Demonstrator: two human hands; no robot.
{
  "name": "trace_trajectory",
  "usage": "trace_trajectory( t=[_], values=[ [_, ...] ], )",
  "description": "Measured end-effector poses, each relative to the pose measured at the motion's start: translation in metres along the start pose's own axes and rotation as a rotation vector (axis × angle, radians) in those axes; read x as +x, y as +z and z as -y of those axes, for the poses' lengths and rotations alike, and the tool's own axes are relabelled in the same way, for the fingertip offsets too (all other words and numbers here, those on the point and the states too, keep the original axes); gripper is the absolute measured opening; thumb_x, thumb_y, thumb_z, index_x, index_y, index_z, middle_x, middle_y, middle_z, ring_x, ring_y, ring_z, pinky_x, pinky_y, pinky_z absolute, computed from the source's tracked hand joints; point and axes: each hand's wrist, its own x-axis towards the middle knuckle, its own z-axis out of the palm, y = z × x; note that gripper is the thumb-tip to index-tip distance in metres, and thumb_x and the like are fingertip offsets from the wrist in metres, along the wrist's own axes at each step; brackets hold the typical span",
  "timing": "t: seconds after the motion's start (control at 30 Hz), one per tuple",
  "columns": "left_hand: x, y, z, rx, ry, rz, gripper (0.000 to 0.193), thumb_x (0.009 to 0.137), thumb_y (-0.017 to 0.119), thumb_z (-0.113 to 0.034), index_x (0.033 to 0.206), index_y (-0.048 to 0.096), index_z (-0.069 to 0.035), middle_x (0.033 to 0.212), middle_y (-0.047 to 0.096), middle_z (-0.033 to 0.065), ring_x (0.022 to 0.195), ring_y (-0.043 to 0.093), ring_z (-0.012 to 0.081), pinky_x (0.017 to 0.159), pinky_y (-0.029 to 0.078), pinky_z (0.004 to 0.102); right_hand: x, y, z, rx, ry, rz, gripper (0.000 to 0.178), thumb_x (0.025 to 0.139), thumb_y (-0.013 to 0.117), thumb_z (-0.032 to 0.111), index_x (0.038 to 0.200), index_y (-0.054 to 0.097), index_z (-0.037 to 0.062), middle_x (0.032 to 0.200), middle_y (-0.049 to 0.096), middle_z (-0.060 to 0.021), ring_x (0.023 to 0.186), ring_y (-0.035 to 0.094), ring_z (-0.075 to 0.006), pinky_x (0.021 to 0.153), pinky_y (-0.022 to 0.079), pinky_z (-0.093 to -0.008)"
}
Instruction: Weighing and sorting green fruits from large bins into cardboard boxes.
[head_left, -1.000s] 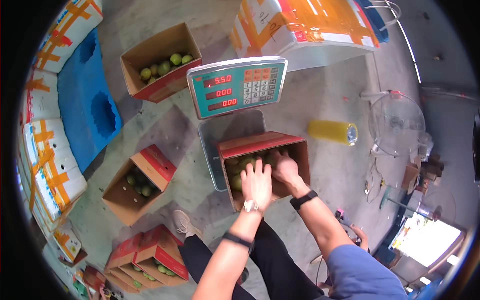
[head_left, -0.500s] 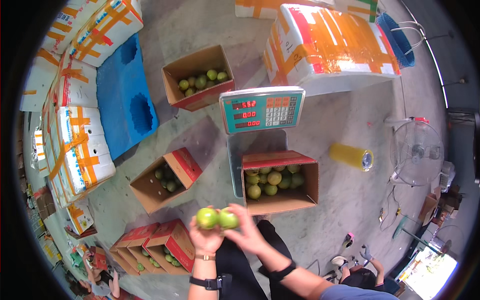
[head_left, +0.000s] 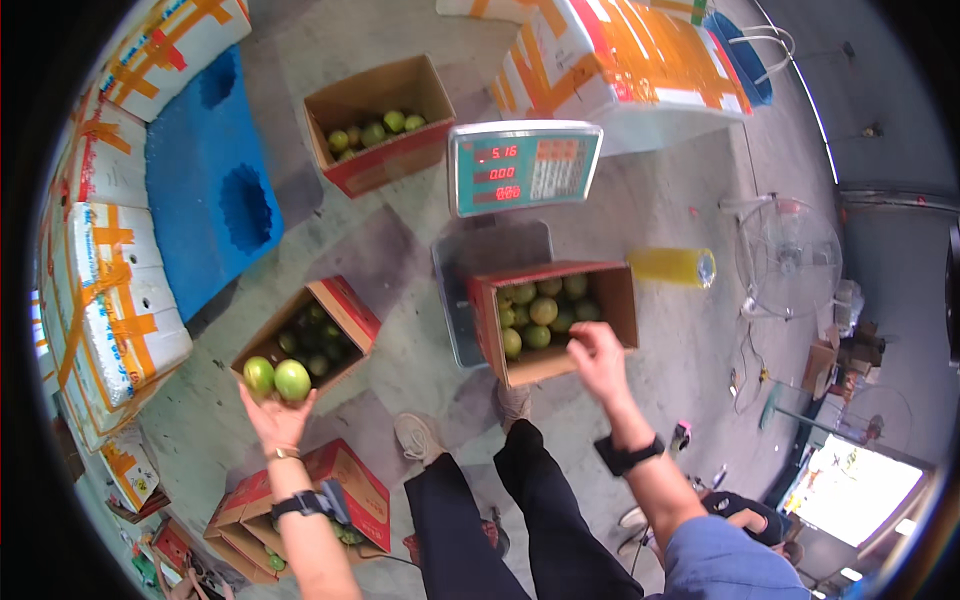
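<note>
Two round green fruits (head_left: 276, 378) rest side by side on the upturned palm and fingers of my left hand (head_left: 277, 418). That hand is cupped under them, over the front edge of the small carton (head_left: 348, 335) at left, which has darker green fruits inside. Over the front right rim of another carton (head_left: 505, 330), my right hand (head_left: 600, 362) hangs with loosely bent fingers, the thumb a little apart. No fruit shows in it. Yellow-green fruits (head_left: 541, 311) fill the bottom of this carton, which stands on the platform of a scale (head_left: 458, 310).
The scale's lit display (head_left: 525, 170) stands behind its carton. Another fruit carton (head_left: 385, 165) lies farther back; more cartons (head_left: 345, 480) are near my left forearm. Taped foam boxes (head_left: 125, 300) and a blue foam block (head_left: 205, 190) line the left. A yellow roll (head_left: 665, 267) and a fan (head_left: 790, 255) are at right.
My hands have parted. The left has carried the two green fruits left to the small carton; the right has let go and moved right to the carton on the scale. The displayed reading has dropped.
</note>
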Motion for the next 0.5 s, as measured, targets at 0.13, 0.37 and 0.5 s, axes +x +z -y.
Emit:
trace_trajectory(
  t=[0.13, 0.37, 0.5],
  values=[
    [-0.002, -0.051, 0.008, 0.749, 0.183, -0.186, 0.059, 0.090, 0.050, -0.054, 0.134, 0.043, -0.016, 0.132, 0.048, 0.0078, 0.116, 0.048, 0.0257, 0.092, 0.041, 0.0419, 0.057, 0.003, -0.045, -0.275, 0.101, 0.095, 0.030, 0.077, 0.065, 0.017, 0.103, 0.063, 0.0024, 0.106, 0.060, -0.0173, 0.093, 0.063, -0.0278, 0.080, 0.051, -0.0381],
    [-0.099, -0.086, 0.147, 0.816, -0.091, -0.283, 0.023, 0.092, 0.059, -0.023, 0.110, 0.056, -0.010, 0.089, 0.063, 0.0039, 0.070, 0.061, 0.0107, 0.052, 0.046, 0.0209, 0.107, 0.097, -0.081, -0.600, 0.427, 0.182, 0.074, 0.067, 0.069, 0.037, 0.122, 0.047, -0.0065, 0.108, 0.063, -0.0257, 0.105, 0.060, -0.0359, 0.088, 0.050, -0.0406],
    [-0.141, -0.019, 0.208, 0.679, -0.167, 0.046, 0.028, 0.094, 0.056, -0.018, 0.118, 0.053, -0.007, 0.107, 0.063, 0.0108, 0.087, 0.065, 0.0192, 0.067, 0.053, 0.0272, 0.062, 0.044, -0.039, -0.128, 0.539, 0.108, 0.063, 0.064, 0.077, 0.038, 0.108, 0.052, -0.0003, 0.098, 0.065, -0.0195, 0.089, 0.065, -0.0296, 0.081, 0.051, -0.0383]
  ],
)
